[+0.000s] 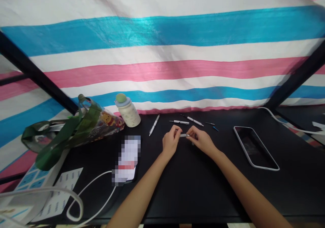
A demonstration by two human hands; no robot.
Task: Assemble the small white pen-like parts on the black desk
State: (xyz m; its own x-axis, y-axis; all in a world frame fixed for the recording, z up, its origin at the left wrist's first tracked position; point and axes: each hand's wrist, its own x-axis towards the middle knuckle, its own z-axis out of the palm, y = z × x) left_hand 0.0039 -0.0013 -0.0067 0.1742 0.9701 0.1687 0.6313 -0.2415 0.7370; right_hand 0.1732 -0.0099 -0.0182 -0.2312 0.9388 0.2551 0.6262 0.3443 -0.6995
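Observation:
Between my two hands, low over the black desk, is a short white pen barrel [183, 135] with a silvery end. My left hand [171, 141] pinches its left end. At the silvery right end, my right hand [203, 141] is closed with thumb and fingers together. My fingers cover both ends. Just beyond them lie a white pen [181, 122] with a thin tip sticking out and another white pen [195, 121]. A third white pen [154, 125] lies slanted to the left. Right of these are a small thin dark piece [210, 123] and a small blue piece [215, 128].
A phone with a blurred screen [132, 158] lies left, a white cable [95, 179] beside it. Behind stand a cream bottle [130, 114] and a green-handled bag [101, 124]. A white-edged phone [255, 148] lies right. A striped sheet [162, 68] hangs behind the desk [193, 190].

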